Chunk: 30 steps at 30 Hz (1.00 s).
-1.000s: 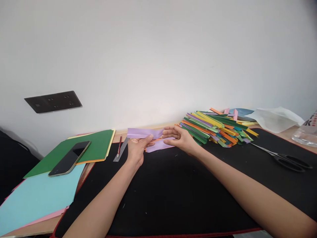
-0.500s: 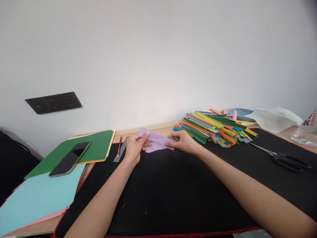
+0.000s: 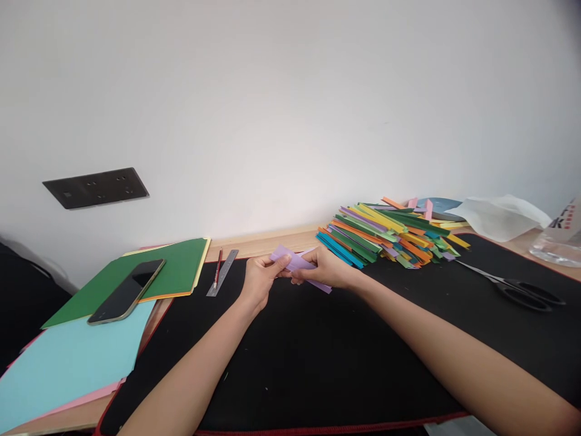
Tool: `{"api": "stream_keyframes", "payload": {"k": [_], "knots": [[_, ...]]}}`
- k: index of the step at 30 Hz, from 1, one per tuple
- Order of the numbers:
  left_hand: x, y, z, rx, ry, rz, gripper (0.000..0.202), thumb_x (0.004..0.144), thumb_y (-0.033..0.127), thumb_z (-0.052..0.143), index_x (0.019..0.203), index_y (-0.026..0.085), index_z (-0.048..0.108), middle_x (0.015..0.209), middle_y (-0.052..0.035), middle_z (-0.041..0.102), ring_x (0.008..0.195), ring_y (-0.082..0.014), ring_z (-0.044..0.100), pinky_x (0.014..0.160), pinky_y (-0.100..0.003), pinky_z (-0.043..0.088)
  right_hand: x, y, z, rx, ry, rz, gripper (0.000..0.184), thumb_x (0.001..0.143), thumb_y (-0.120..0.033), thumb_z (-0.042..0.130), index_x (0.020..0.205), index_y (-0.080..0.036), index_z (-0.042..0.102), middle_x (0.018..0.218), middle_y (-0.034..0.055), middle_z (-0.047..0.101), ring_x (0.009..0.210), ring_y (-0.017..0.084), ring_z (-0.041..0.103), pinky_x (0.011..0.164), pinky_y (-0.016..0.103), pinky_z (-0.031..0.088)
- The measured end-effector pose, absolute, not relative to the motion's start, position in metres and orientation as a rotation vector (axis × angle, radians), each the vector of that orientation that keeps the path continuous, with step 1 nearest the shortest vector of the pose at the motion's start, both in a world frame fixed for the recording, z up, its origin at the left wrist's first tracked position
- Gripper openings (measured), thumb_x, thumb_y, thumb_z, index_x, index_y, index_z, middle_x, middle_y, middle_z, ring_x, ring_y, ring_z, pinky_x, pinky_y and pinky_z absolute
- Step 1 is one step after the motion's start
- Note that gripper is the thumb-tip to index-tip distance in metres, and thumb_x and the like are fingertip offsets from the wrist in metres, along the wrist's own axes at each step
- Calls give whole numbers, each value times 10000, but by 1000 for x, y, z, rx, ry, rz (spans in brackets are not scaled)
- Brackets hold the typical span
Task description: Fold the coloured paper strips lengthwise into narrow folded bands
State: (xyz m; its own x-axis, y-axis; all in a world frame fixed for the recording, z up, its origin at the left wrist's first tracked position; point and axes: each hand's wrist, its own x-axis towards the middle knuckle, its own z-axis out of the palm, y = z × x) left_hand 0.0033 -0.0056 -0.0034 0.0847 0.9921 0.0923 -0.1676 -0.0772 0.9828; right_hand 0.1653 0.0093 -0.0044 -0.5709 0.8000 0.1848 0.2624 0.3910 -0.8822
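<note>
A: What's on the desk (image 3: 254,245)?
B: Black mat (image 3: 318,351) covers most of it. Left side: a light-blue sheet (image 3: 68,363) w/ a green sheet (image 3: 177,272) behind it. Phone (image 3: 127,290) lies face up on the green one.
A: And to the right?
B: Big pile of coloured paper strips (image 3: 385,233) at the back of the mat. Scissors (image 3: 512,284) lie flat, just right of the pile.
A: The hands?
B: Close together, near the mat's far edge. Left hand (image 3: 258,281) pinches one end of a purple paper strip (image 3: 293,260), thumb on top. Right hand (image 3: 329,269) has its fingers closed round the rest, w/ the strip's tip poking out past them. Strip's btwn ruler and pile, just over the mat.
A: Small stuff?
B: Metal ruler (image 3: 223,272) left of the left hand, red pencil (image 3: 218,267) right beside it.
</note>
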Motion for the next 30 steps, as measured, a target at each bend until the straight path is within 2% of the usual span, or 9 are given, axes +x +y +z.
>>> {"api": "stream_keyframes", "payload": {"k": [7, 13, 19, 26, 30], "knots": [[4, -3, -3, 1220, 1013, 1323, 222, 577, 301, 722, 618, 90, 667, 594, -52, 653, 511, -110, 572, 599, -255, 487, 166, 7, 2, -970, -2009, 1173, 213, 680, -293, 565, 745, -128, 683, 721, 37, 692, 676, 159, 630, 641, 235, 473], [-6, 7, -3, 1207, 1059, 1405, 226, 558, 296, 734, 615, 91, 659, 545, -45, 626, 481, -113, 556, 538, -254, 472, 170, 2, 9, -1052, -1999, 1150, 204, 663, -265, 571, 728, -118, 696, 695, 43, 694, 648, 157, 627, 563, 211, 454], [-16, 12, 9, 1118, 1030, 1516, 243, 509, 275, 762, 625, 85, 663, 562, -28, 619, 502, -101, 553, 552, -250, 483, 178, 5, 6, -996, -1953, 1150, 170, 644, -275, 600, 674, -136, 694, 692, 31, 696, 677, 159, 637, 679, 233, 470], [-19, 12, 15, 1061, 1033, 1563, 263, 500, 287, 766, 611, 77, 654, 557, -22, 608, 491, -83, 538, 527, -230, 473, 184, 13, 0, -1008, -1928, 1177, 170, 650, -300, 619, 669, -150, 695, 683, 40, 695, 657, 169, 632, 638, 249, 475], [-19, 12, 15, 1015, 1033, 1608, 272, 494, 289, 768, 604, 73, 646, 534, -19, 595, 498, -89, 542, 535, -237, 478, 189, 16, 3, -1075, -1878, 1131, 122, 626, -265, 636, 583, -155, 668, 646, 40, 689, 646, 175, 632, 638, 255, 477]]}}
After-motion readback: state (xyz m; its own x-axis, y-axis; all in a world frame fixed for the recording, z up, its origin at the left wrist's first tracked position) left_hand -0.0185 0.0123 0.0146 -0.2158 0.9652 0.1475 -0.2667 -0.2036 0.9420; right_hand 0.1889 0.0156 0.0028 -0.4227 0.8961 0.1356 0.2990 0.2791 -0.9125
